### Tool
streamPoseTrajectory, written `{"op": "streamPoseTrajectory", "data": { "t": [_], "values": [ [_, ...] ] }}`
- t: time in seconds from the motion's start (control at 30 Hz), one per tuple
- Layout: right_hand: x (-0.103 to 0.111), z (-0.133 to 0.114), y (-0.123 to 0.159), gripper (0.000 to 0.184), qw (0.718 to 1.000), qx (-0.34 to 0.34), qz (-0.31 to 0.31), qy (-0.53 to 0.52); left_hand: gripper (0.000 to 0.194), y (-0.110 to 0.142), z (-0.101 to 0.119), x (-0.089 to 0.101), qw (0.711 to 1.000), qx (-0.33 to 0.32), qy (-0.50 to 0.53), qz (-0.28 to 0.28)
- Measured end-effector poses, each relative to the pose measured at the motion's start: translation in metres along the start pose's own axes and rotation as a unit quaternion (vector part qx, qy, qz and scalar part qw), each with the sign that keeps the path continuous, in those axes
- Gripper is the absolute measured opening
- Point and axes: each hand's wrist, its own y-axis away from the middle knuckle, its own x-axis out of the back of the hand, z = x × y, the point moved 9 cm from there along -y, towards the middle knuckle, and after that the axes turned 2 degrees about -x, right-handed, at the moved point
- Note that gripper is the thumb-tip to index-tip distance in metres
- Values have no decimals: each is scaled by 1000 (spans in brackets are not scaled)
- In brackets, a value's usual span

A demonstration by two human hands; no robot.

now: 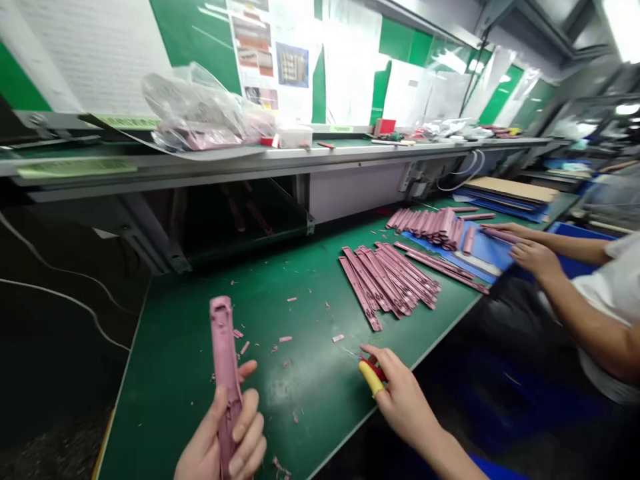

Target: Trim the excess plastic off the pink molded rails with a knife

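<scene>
Pink moulded plastic bar (225, 347) standing clenched in the left hand (223, 437), trimming tool (371, 377) waiting in the right hand (395, 393)

The left hand is wrapping the bar's lower half and holding it upright above the front-left of the green worktop (310, 400), keeping its fingers below the exposed end, a sound, steady hold for close work. The bar is showing a rounded, hollow top and a recessed face. The right hand is closing on the yellow-and-red handle, well apart from the bar. Pink shavings (243, 347) are lying scattered nearby, beyond them a heap of similar bars (385, 283), and a co-worker's hands (535, 259) are reaching over a blue mat (480, 257) at right.
</scene>
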Motion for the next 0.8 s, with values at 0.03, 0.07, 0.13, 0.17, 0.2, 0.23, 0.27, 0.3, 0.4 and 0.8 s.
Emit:
{"op": "streamPoseTrajectory", "data": {
  "t": [0.03,0.07,0.13,0.17,0.2,0.23,0.27,0.3,0.4,0.8],
  "values": [
    [-3,10,14,23,999,-26,20,11,33,-3,6,-1,1000,-22,-16,1],
    [-7,17,27,17,998,-49,32,19,32,-6,11,-5,999,-41,-31,-3],
    [-15,24,47,13,995,-87,42,29,30,-12,19,-15,995,-74,-59,-24],
    [-18,26,56,14,993,-103,43,32,30,-15,22,-21,993,-89,-74,-39],
    [-18,28,65,14,991,-117,46,36,31,-16,25,-26,989,-106,-88,-55],
    [-15,31,75,13,989,-131,51,41,34,-17,29,-31,984,-124,-102,-71],
    [-11,34,86,13,987,-143,53,48,36,-17,32,-35,979,-143,-114,-87],
    [-4,38,97,12,985,-154,53,56,39,-17,35,-37,974,-161,-125,-100],
    [19,48,128,13,977,-192,27,85,43,-16,41,-45,958,-209,-144,-134],
    [-4,-124,24,21,996,55,-64,-40,50,4,61,-99,882,-378,-208,-190]
  ]
}}
